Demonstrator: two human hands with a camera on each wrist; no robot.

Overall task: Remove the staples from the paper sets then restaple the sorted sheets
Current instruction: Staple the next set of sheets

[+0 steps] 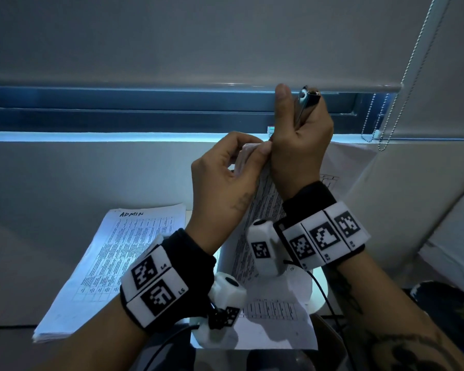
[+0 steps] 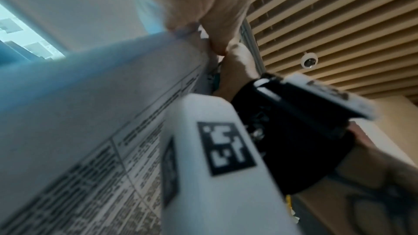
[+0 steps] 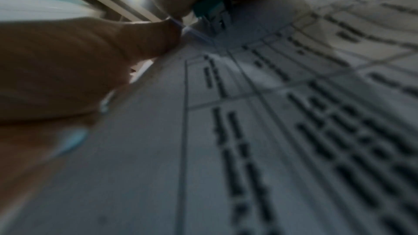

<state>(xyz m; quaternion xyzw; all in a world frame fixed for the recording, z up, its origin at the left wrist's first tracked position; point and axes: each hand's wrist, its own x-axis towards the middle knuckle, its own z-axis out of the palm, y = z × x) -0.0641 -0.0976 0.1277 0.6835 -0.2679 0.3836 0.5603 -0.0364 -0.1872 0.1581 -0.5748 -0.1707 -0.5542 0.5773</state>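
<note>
Stapled paper set [image 1: 263, 210], lifted at frame centre, top corner pinched in left hand [image 1: 223, 178] fingers. Right hand [image 1: 300, 145] fisted round a teal-tipped stapler or remover [image 1: 304, 103], its nose at that corner [image 3: 212, 15]; which tool, hard to tell. Seemingly mid-removal; restapling likely still ahead. "ADMIN" stack [image 1: 113, 263] flat at lower left. No containers visible.

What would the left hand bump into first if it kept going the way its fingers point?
Probably the right hand. The left hand pinches the lifted paper set at its top corner, fingertips almost against the right hand, which grips the stapler. Depth is hard to judge.
</note>
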